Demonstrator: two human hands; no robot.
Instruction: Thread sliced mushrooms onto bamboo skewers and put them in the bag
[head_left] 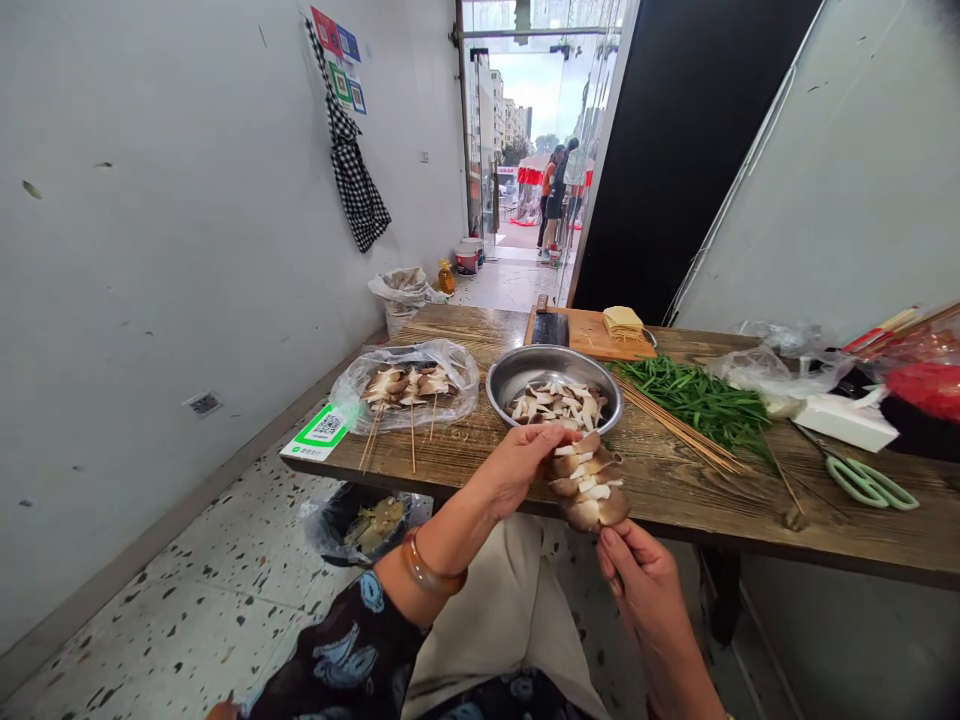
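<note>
Between my two hands is a skewer of mushrooms (589, 482), several brown caps and white stems packed in a row, held over the table's front edge. My left hand (517, 465) pinches its upper end, close to the bowl's rim. At the lower end, the fingers of my right hand (637, 565) close around the skewer; its stick is mostly hidden. Just beyond stands a steel bowl (499, 385) with loose mushroom pieces (559, 402) in it. To the left, finished mushroom skewers (411, 385) lie on a clear plastic bag (466, 372), sticks toward me.
Bare bamboo skewers (679, 425) and green chives (694, 395) lie right of the bowl. Farther back, a cutting board (589, 335) carries a cleaver (551, 328) and stacked tofu sheets (622, 322). Green-handled scissors (870, 482) rest at right. A lined bin (330, 530) stands under the table's left end.
</note>
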